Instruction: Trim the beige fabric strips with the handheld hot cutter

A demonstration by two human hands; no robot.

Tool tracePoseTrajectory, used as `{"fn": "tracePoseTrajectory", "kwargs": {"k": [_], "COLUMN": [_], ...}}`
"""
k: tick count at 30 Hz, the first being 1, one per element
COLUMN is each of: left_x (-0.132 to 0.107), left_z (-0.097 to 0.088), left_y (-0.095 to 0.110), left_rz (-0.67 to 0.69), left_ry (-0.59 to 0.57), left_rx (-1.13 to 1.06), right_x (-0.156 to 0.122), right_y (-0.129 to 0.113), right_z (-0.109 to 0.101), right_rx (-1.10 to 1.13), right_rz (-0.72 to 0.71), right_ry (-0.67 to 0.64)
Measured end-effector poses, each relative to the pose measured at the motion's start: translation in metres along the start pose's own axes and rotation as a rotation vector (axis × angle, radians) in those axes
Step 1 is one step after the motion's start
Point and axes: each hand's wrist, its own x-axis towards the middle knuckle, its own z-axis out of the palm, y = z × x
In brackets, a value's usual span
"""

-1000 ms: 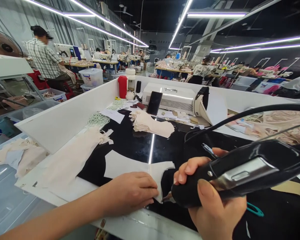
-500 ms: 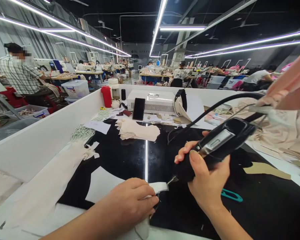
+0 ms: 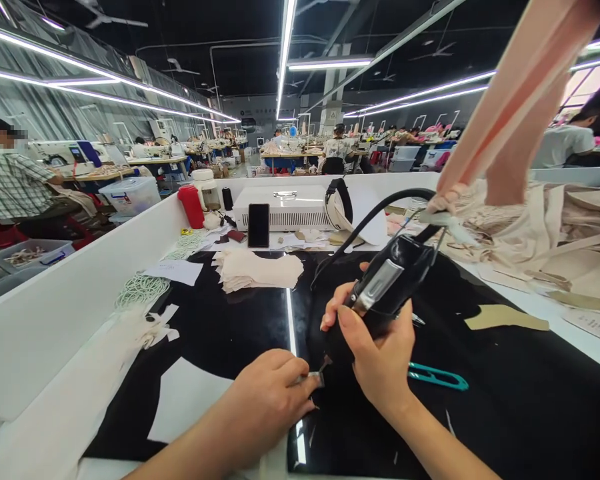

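Observation:
My right hand [image 3: 375,333] is wrapped around a black corded hot knife [image 3: 387,283] with a silver plate on its side. Its small metal tip [image 3: 326,362] points down and left, close to the fingertips of my left hand [image 3: 275,400]. That left hand is closed in a pinch low over the black board [image 3: 250,327]. A short end of a white strip [image 3: 321,379] sticks out from its fingers; the rest is hidden under the hand. Left of it lies a white curved sheet [image 3: 185,400]. A teal-handled tool [image 3: 440,377] rests behind my right wrist.
Stacked cream fabric pieces [image 3: 260,269] lie farther back, near a phone [image 3: 259,225] leaning on a white vented box [image 3: 290,207]. Pale cord [image 3: 143,291] and cream cloth [image 3: 55,407] lie left. A pink fabric strip [image 3: 505,100] hangs to the hot knife's cord end. Fabric heaps [image 3: 545,233] fill the right.
The view has turned to the right. Less of the white strip shows beyond my left fingers. The hot knife stays in my right hand, its tip still close to the strip.

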Motion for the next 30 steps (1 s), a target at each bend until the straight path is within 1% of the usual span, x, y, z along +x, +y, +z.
{"fn": "tracePoseTrajectory", "kwargs": {"k": [5, 9, 12, 20, 30], "left_x": [-0.0042, -0.0049, -0.0055, -0.0079, -0.0094], "left_z": [-0.0043, -0.0071, -0.0067, -0.0058, -0.0018], "left_y": [0.0012, 0.0019, 0.0014, -0.0001, -0.0003], "left_rz": [-0.019, -0.021, -0.039, -0.051, -0.055], "left_ry": [0.015, -0.006, -0.024, -0.027, -0.006], "left_rx": [0.002, -0.011, -0.028, -0.057, -0.056], "right_x": [0.0003, -0.0006, -0.0009, 0.0009, -0.0002], "right_y": [-0.001, 0.0002, -0.0004, -0.0023, -0.0001], "right_z": [0.002, 0.0005, 0.0004, 0.0035, -0.0013], "right_rx": [0.004, 0.0, -0.005, -0.006, 0.038], "right_rz": [-0.007, -0.007, -0.012, -0.014, 0.0], "right_ry": [-0.005, -0.016, -0.022, -0.004, 0.02]}}
